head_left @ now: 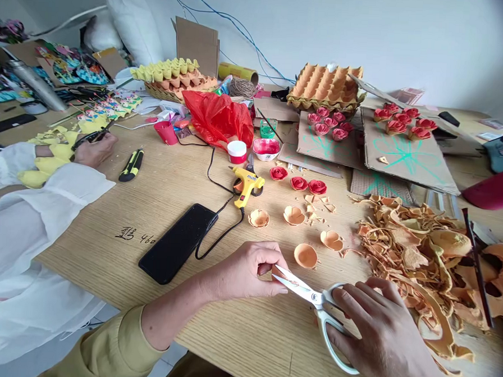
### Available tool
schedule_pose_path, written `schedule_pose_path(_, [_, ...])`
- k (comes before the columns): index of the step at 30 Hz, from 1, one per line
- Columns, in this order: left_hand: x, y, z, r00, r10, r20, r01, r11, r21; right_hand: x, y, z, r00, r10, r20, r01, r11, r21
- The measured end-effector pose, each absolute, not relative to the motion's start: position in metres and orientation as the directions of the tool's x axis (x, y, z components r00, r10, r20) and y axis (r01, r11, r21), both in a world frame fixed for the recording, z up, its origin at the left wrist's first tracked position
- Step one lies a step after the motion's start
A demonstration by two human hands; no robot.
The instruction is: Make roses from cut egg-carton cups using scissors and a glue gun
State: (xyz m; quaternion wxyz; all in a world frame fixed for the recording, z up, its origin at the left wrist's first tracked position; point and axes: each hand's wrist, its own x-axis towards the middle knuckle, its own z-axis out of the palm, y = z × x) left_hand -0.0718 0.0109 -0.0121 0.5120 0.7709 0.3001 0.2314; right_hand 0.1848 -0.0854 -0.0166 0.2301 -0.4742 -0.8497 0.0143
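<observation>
My right hand (385, 336) grips white-handled scissors (315, 297), fingers through the loops. Their blades are slightly apart and reach to the fingertips of my left hand (245, 272). Pinched there is a small orange piece of pulp egg carton (278, 271), mostly hidden by the fingers and blades. Just beyond lie a plain round orange cup (306, 256) and several cups cut into petals, such as one petalled cup (294, 215). Farther back sit red-painted paper roses (298, 183).
A yellow glue gun (247, 185) with a black cord and a black phone (176, 243) lie left of centre. Orange scraps (409, 242) heap up at right. Behind are cardboard sheets (400, 154) bearing red roses and egg trays (326, 85). A co-worker's hand (96, 149) is at left.
</observation>
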Motion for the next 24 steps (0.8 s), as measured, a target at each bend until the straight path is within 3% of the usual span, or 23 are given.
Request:
schedule_pose_path(13, [-0.0722, 0.0113, -0.0106, 0.737, 0.676, -0.004, 0.276, -0.296, 0.914, 0.1828, -0.0838, -0.0139, -0.473, 0.812, 0.342, 0.798, 0.560, -0.224])
schedule_pose_path(24, [-0.0733, 0.0113, -0.0090, 0.743, 0.669, 0.012, 0.276, -0.322, 0.906, 0.1853, -0.0866, -0.0188, -0.486, 0.812, 0.323, 0.759, 0.576, -0.303])
